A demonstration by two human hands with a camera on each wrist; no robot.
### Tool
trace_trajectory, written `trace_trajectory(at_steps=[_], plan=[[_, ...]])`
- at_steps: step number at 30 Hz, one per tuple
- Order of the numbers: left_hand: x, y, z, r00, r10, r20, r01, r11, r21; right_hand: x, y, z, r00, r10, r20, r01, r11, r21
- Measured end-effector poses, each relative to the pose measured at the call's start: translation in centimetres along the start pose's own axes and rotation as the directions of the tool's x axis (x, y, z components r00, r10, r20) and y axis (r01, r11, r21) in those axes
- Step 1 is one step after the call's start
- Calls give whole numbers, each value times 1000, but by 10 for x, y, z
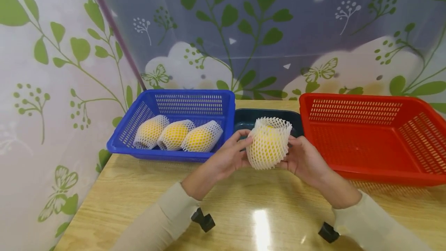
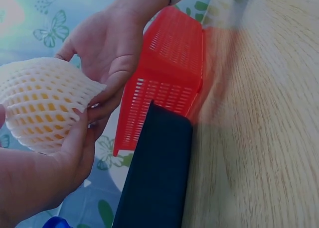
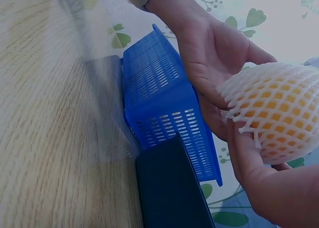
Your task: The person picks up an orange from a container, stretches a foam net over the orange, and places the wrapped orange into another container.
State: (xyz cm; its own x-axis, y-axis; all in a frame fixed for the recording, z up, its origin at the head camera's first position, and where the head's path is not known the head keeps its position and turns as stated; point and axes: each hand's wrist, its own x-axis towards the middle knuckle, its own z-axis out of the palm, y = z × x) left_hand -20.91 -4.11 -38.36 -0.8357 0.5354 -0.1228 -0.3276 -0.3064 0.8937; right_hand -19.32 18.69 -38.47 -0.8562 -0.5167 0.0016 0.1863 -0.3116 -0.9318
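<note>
A yellow fruit in a white foam net sleeve (image 1: 267,144) is held up between both hands, above the front edge of the dark green tray (image 1: 240,116). My left hand (image 1: 228,153) grips its left side, thumb toward the sleeve's upper part. On the other side my right hand (image 1: 304,162) holds it with fingers curled around the lower part. The net's open end gapes at the top in the head view. From the right wrist view, the right hand's fingers (image 3: 246,151) touch the net's edge. The fruit's exact kind is hidden by the net.
At the left stands a blue basket (image 1: 170,157) with three net-wrapped yellow fruits (image 1: 203,136) lying in a row. A red basket (image 1: 359,146) stands at the right. The dark green tray sits between them on the wooden table (image 1: 139,189), against a patterned curtain (image 1: 258,49).
</note>
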Motion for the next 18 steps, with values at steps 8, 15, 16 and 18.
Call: trace_trajectory(at_steps=[8, 15, 16, 18], plan=[[-2, -1, -1, 1000, -9, -22, 9, 1000, -4, 1, -1, 2, 1000, 13, -17, -13, 1000, 4], [-4, -1, 0, 999, -22, -43, 24, 998, 52, -1, -3, 3, 998, 39, -39, -40, 999, -30], [-5, -1, 1, 999, -22, -45, 25, 997, 66, -1, -3, 3, 998, 42, -40, -43, 999, -31], [-5, 0, 1, 999, -13, -39, 17, 995, 99, -1, -4, 4, 998, 45, -44, -46, 999, -30]])
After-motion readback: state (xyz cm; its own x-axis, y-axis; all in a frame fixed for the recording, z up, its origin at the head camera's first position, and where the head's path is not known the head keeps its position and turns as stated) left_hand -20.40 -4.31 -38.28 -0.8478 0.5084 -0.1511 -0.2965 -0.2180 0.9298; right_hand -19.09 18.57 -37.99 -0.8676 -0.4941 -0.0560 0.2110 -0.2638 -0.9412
